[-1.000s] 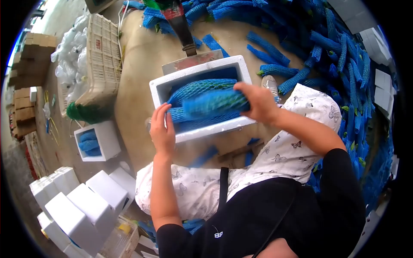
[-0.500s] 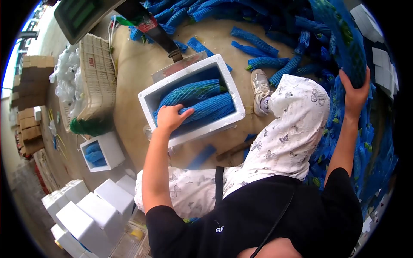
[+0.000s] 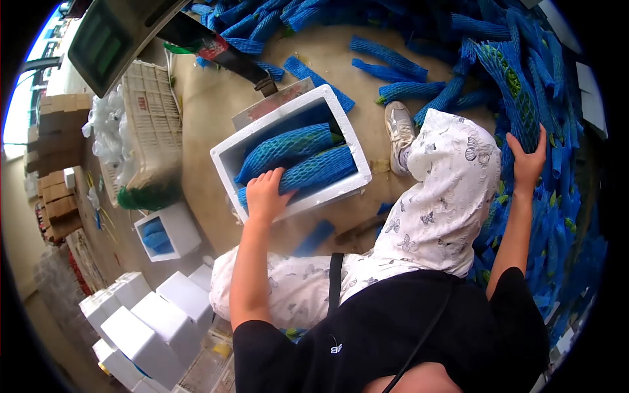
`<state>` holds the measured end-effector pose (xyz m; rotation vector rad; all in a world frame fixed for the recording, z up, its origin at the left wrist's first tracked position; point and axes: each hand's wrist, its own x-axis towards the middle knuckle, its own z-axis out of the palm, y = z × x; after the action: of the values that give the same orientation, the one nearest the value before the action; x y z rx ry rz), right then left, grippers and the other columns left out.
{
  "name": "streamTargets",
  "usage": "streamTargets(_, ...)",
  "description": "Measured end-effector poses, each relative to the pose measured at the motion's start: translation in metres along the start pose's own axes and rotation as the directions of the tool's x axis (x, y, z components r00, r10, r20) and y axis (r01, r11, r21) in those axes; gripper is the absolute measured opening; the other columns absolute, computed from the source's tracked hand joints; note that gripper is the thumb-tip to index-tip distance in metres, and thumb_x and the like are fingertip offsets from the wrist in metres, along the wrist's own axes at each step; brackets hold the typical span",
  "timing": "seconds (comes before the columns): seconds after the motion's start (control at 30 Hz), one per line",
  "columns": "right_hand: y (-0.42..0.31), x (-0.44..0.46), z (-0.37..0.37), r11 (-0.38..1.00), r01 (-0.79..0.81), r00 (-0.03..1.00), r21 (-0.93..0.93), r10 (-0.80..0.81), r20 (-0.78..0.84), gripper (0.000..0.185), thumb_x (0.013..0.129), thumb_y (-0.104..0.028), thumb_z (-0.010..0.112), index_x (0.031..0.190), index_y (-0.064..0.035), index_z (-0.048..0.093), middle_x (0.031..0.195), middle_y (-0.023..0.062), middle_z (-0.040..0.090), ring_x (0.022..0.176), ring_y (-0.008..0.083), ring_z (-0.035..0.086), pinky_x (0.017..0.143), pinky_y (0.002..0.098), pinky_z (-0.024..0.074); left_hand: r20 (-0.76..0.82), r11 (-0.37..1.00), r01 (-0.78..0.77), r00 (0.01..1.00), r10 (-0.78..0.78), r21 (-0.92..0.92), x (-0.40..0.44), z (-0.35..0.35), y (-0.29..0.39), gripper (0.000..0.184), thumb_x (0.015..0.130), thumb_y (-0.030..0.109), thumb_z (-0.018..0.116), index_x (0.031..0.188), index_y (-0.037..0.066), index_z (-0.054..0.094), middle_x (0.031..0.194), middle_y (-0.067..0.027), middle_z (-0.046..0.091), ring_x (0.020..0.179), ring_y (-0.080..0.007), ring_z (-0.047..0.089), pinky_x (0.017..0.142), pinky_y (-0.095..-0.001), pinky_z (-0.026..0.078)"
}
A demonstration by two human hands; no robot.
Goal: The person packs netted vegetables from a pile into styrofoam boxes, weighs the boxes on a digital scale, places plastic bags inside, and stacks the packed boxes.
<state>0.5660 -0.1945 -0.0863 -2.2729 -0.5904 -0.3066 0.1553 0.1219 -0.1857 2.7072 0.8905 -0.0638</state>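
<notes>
A white foam box [image 3: 357,145] stands tilted in view before me, with long green vegetables in blue foam net sleeves [image 3: 288,149] lying side by side in it. My left hand [image 3: 267,194] reaches over the box's near-left rim. Its fingers and thumb curl around the end of the nearer netted vegetable [image 3: 321,168]. Out to the right, my right hand [image 3: 528,157] grips the lower end of another blue-netted green vegetable [image 3: 514,85], held up above the pile. What exact vegetable the nets hold cannot be made out.
The box rests on a metal scale plate [image 3: 272,105] whose post carries a display [image 3: 108,46]. Blue-netted pieces [image 3: 544,223] heap up on the right and far side. A crate of plastic bags [image 3: 154,111], a small foam box [image 3: 187,229] and white foam boxes [image 3: 160,321] stand left.
My right hand has come lower and slightly inward with its netted vegetable. My left hand has shifted a little right and down, onto the nearer piece in the box.
</notes>
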Motion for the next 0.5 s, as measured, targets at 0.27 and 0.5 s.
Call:
streamTargets(0.27,0.025,-0.019,-0.001,0.999,-0.015,0.998,-0.04,0.017,0.053,0.062,0.071,-0.012,0.078,0.124,0.0027,0.049,0.112,0.012,0.06,0.099,0.0192,0.057,0.09,0.0301,0.0442,0.771,0.674,0.57,0.637,0.0,-0.47,0.028,-0.015,-0.058,0.051,0.085,0.05,0.061,0.1,0.002,0.063,0.082,-0.0099,0.068,0.074,-0.0221,0.066,0.072,-0.0346,0.052)
streamTargets(0.5,0.051,-0.036,0.015,0.992,-0.108,0.984,-0.068,0.117,0.132,0.061,0.071,-0.01,0.076,0.124,0.0037,0.049,0.111,0.0128,0.061,0.098,0.0191,0.058,0.088,0.0299,0.0452,0.167,0.98,0.177,0.968,-0.19,0.091,0.008,-0.003,0.014,0.047,0.076,0.045,0.069,0.103,0.007,0.062,0.095,-0.0108,0.064,0.091,-0.0306,0.06,0.075,-0.0405,0.047)
